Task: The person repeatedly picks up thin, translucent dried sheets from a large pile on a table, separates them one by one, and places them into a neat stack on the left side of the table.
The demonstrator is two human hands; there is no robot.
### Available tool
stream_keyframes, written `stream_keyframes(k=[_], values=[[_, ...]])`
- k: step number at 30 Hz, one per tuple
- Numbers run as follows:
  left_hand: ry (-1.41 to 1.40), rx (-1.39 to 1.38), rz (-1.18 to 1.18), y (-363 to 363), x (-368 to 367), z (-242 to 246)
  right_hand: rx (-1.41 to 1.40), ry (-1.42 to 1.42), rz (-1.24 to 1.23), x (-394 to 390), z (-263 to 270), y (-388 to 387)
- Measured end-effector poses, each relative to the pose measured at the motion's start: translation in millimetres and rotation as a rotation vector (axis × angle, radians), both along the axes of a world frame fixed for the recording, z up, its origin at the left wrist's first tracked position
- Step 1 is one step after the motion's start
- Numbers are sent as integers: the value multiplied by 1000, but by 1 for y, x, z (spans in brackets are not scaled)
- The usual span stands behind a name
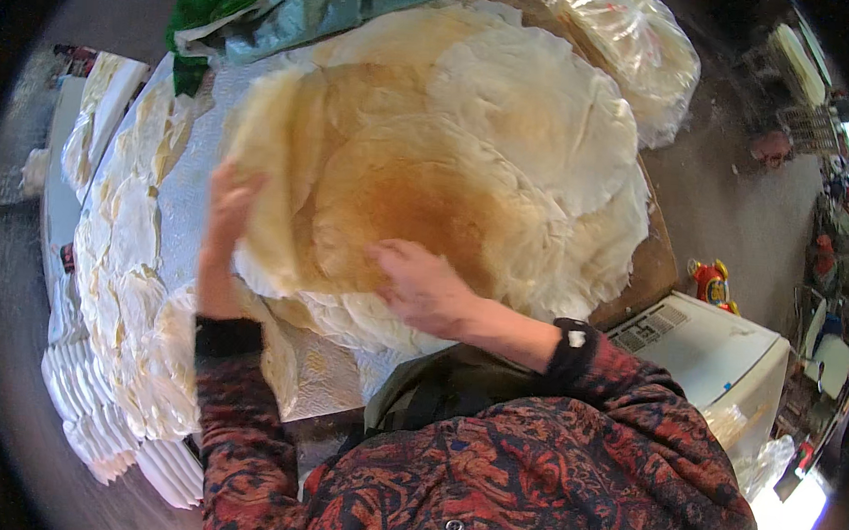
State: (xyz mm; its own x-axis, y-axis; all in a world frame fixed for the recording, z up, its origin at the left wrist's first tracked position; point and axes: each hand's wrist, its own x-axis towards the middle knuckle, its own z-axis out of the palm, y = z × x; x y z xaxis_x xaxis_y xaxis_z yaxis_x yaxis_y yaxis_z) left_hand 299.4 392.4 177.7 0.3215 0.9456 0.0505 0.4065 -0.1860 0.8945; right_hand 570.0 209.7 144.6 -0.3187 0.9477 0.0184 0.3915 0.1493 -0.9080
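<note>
A stack of large, thin, round sheets (534, 133) lies before me, pale and ragged at the rim. They look like thin flatbreads, and the top one (428, 200) is browned in the middle. My left hand (233, 199), blurred, grips the left edge of the top sheet, where a raised or folded flap (276, 132) is also blurred. Over the near part of the same sheet is my right hand (423, 285), its fingers bent and pointing left. Whether those fingers pinch anything cannot be made out.
Wrinkled pale sheets (131, 240) spread over a textured covering (195, 193) on the left. Folded white stacks (88, 405) stand at the lower left. Green cloth (221, 12) borders the far side. A filled plastic bag (634, 52), a white appliance (710, 355) and a red-and-yellow object (715, 284) are on the right.
</note>
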Motion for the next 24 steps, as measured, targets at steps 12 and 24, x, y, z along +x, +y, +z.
stream_keyframes(k=[12, 24], values=[[465, 15, -159, -180, 185, 24, -556, 303, -760, 142, -49, -65], [715, 48, -235, -240, 255, -5, -235, 271, -677, 108, -26, -71]])
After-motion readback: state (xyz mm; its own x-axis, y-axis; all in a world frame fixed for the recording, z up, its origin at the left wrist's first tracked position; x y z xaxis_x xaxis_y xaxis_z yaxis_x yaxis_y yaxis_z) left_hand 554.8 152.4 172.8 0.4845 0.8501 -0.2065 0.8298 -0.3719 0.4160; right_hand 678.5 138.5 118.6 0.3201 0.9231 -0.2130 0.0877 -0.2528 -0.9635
